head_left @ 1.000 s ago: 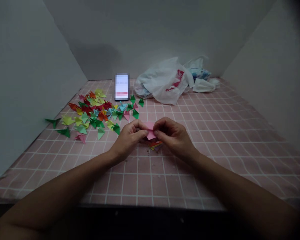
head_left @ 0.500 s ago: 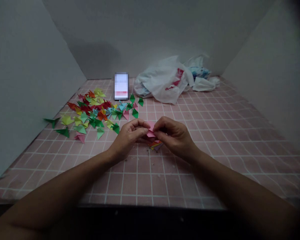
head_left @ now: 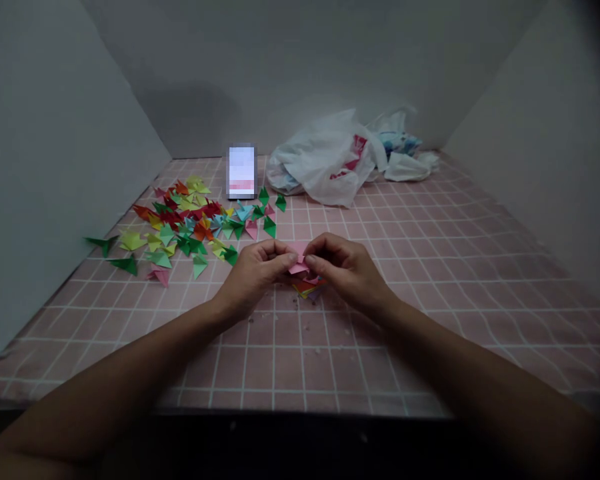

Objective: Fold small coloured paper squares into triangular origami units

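Note:
Between my two hands is a small piece of pink origami paper [head_left: 299,267], partly folded and partly hidden by the fingers. My left hand [head_left: 260,268] pinches its left side between thumb and fingers. On the right side, my right hand [head_left: 347,270] is closed on it in the same way. Just below the hands lies a small stack of coloured paper [head_left: 307,289], with orange, yellow and purple edges showing. To the left spreads a pile of folded paper pieces [head_left: 195,217] in red, green, yellow, blue and pink.
A phone [head_left: 241,172] with a lit, blurred screen stands at the back. Right of it lie a crumpled white plastic bag [head_left: 330,157] and a smaller bag [head_left: 400,143]. The pink checked tablecloth [head_left: 455,267] reaches grey walls on three sides. Tiny scraps dot the cloth.
The pink paper has shifted slightly left and its lower fold now shows more. My right thumb and fingertips have moved a little up along it. The rest of the table looks the same.

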`<state>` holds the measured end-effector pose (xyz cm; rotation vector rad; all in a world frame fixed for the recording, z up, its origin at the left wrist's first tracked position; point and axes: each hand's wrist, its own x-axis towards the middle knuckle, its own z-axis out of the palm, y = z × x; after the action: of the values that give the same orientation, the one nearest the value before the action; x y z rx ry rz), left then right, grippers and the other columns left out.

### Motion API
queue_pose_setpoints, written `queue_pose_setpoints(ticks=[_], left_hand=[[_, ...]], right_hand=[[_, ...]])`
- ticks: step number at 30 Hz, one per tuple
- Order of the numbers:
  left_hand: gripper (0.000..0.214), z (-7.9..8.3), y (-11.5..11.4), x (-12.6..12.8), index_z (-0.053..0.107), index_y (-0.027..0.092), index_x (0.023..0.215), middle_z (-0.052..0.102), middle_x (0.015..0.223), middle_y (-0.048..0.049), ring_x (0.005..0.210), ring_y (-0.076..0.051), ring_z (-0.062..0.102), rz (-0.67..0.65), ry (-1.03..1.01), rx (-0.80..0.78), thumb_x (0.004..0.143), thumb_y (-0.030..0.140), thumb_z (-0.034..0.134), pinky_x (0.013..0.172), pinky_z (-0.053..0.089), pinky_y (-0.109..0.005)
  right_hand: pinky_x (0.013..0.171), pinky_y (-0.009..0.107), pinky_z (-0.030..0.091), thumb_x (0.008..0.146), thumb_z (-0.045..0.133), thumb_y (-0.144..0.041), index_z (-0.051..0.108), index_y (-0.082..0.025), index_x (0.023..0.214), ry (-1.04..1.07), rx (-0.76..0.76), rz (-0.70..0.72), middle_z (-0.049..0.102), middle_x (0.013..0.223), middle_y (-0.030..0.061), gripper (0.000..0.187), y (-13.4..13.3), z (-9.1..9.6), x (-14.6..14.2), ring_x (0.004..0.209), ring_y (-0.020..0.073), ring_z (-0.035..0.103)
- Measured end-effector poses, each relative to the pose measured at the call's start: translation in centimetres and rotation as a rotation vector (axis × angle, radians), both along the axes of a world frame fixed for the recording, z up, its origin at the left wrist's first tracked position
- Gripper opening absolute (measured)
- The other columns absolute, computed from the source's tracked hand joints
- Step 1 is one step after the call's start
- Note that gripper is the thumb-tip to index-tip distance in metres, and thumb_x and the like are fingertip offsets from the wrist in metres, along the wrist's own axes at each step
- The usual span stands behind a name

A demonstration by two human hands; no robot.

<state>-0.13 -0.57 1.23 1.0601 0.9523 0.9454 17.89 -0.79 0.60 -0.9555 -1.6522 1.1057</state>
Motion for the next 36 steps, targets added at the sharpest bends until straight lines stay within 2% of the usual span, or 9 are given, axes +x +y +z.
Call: queue_pose_setpoints(ticks=[6, 13, 19, 25, 29, 31, 36], left_hand=[[0.022, -0.03, -0.03, -0.02, 0.064, 0.014, 0.077, 0.067, 0.072, -0.0006, 0.065, -0.012, 0.066, 0.007, 0.040, 0.041, 0.075, 0.031, 0.077, 0.068, 0.057, -0.028], [0.018, 0.24, -0.17, 0.02, 0.066, 0.014, 0.076, 0.065, 0.071, 0.0006, 0.064, -0.010, 0.060, 0.031, 0.153, 0.169, 0.077, 0.030, 0.075, 0.064, 0.052, -0.023], [0.017, 0.26, -0.20, -0.01, 0.066, 0.014, 0.080, 0.066, 0.072, 0.0003, 0.065, -0.010, 0.061, 0.008, 0.105, 0.170, 0.076, 0.027, 0.075, 0.063, 0.051, -0.021], [0.019, 0.04, -0.07, -0.01, 0.066, 0.015, 0.084, 0.066, 0.077, 0.0003, 0.070, -0.012, 0.065, -0.001, -0.015, 0.071, 0.077, 0.030, 0.074, 0.072, 0.057, -0.026], [0.020, -0.11, 0.04, -0.04, 0.066, 0.015, 0.082, 0.066, 0.075, 0.0004, 0.068, -0.010, 0.063, 0.014, -0.004, 0.067, 0.073, 0.029, 0.078, 0.069, 0.055, -0.024], [0.021, -0.10, 0.05, -0.09, 0.066, 0.015, 0.080, 0.066, 0.073, 0.0004, 0.066, -0.010, 0.062, 0.025, 0.038, 0.105, 0.072, 0.029, 0.078, 0.066, 0.052, -0.023], [0.020, 0.02, 0.01, -0.12, 0.066, 0.015, 0.079, 0.068, 0.075, -0.0005, 0.068, -0.011, 0.062, 0.029, 0.106, 0.198, 0.074, 0.030, 0.079, 0.066, 0.050, -0.023]], right_hand=[[0.060, 0.027, 0.047, 0.084, 0.064, -0.030, 0.062, -0.017, 0.078, 0.033, -0.130, 0.020, 0.060, 0.071, -0.0005, 0.014, -0.02, 0.28, 0.03, 0.063, 0.0127, 0.057], [0.058, 0.027, 0.045, 0.082, 0.069, -0.035, 0.063, -0.017, 0.078, -0.001, -0.115, 0.023, 0.062, 0.070, 0.0005, 0.020, 0.04, 0.24, -0.05, 0.064, 0.0131, 0.057], [0.058, 0.027, 0.046, 0.082, 0.068, -0.031, 0.062, -0.017, 0.075, 0.040, -0.152, 0.013, 0.062, 0.069, -0.0001, 0.017, -0.03, 0.21, -0.03, 0.062, 0.0129, 0.057], [0.060, 0.027, 0.047, 0.085, 0.067, -0.030, 0.063, -0.018, 0.078, -0.024, -0.030, -0.021, 0.063, 0.072, 0.0013, 0.015, -0.03, 0.23, -0.01, 0.067, 0.0142, 0.058], [0.059, 0.027, 0.046, 0.085, 0.066, -0.028, 0.063, -0.018, 0.077, -0.087, 0.054, -0.055, 0.063, 0.073, 0.0020, 0.014, -0.05, 0.30, 0.01, 0.068, 0.0143, 0.057], [0.058, 0.027, 0.046, 0.085, 0.067, -0.030, 0.062, -0.018, 0.077, -0.067, 0.023, -0.037, 0.062, 0.072, 0.0014, 0.015, -0.02, 0.26, 0.06, 0.066, 0.0140, 0.057], [0.058, 0.026, 0.047, 0.087, 0.065, -0.043, 0.062, -0.018, 0.077, 0.094, -0.197, 0.059, 0.060, 0.068, -0.0002, 0.027, 0.25, -0.29, 0.22, 0.061, 0.0125, 0.056]])
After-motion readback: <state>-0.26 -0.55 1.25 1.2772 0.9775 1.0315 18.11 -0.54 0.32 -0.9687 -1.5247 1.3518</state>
